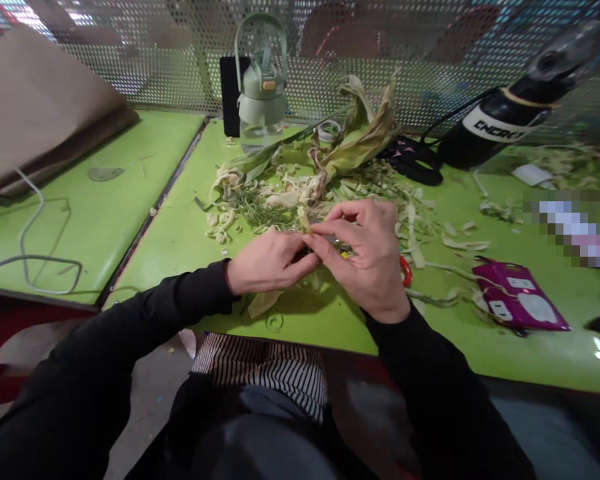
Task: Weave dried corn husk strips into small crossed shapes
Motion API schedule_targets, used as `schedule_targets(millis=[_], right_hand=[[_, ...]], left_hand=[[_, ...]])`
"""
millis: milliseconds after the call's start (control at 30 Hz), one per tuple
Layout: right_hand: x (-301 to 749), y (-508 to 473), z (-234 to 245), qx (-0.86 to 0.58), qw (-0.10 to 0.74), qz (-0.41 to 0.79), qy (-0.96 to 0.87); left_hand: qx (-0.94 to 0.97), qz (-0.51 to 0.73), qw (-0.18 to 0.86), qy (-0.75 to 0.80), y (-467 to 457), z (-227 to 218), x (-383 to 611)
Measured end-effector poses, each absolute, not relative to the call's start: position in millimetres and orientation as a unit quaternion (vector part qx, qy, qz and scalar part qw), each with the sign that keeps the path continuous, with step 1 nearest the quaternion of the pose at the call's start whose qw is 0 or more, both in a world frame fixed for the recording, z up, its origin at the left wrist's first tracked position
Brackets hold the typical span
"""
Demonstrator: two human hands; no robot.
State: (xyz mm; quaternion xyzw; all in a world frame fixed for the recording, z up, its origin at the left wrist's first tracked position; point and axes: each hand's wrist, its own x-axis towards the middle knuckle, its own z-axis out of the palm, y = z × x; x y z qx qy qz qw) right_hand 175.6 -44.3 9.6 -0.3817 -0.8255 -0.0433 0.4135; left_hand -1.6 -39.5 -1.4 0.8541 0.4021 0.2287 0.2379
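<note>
Fingertips of my left hand (273, 261) and my right hand (370, 250) meet above the green table (340, 327). Between them a small pale yellow-green piece of corn husk (304, 218) sticks up, pinched from both sides. Its lower part is hidden by the fingers. Just beyond lies a heap of husk scraps and shreds (290, 193), with long dry corn husks (363, 143) rising from it. A red scissor-like handle (406, 271) shows beside my right wrist; the rest is covered by the hand.
A pale green water bottle (263, 100) stands at the back before a black phone (230, 93). Right of it are a black bottle (485, 130) and a purple pouch-like item (523, 297). Brown paper (45, 100) and bent wire (35, 257) lie left, past the table seam.
</note>
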Motion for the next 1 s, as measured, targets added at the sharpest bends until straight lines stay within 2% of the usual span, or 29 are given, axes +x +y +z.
schedule_targets(millis=[100, 200, 300, 400, 467, 533, 633, 700, 867, 1000], right_hand=[[175, -47, 11, -0.369, 0.435, -0.013, -0.822], [175, -48, 13, -0.363, 0.434, -0.003, -0.824], [175, -46, 16, -0.371, 0.458, -0.012, -0.807], [178, -44, 17, -0.382, 0.538, -0.047, -0.75], [180, -43, 15, -0.407, 0.554, -0.002, -0.726], [181, -44, 13, -0.435, 0.52, 0.089, -0.729], [179, -47, 10, -0.434, 0.496, 0.21, -0.722], [175, -49, 8, -0.437, 0.485, 0.246, -0.716], [162, -47, 1, -0.466, 0.368, 0.192, -0.781], [160, -44, -4, -0.462, 0.365, 0.181, -0.788]], left_hand=[[0.872, 0.209, 0.198, 0.397, -43, -4, 1], [0.873, 0.174, 0.241, 0.386, -45, -6, 4], [0.817, 0.209, 0.391, 0.37, -42, -7, 5], [0.64, 0.32, 0.597, 0.362, -35, -6, 4], [0.49, 0.387, 0.699, 0.349, -31, -3, 3], [0.379, 0.442, 0.743, 0.329, -29, 1, 2], [0.304, 0.506, 0.743, 0.315, -28, 6, 1], [0.298, 0.527, 0.734, 0.308, -30, 7, 1], [0.342, 0.526, 0.725, 0.284, -37, 1, 7], [0.408, 0.489, 0.718, 0.28, -38, -8, 11]])
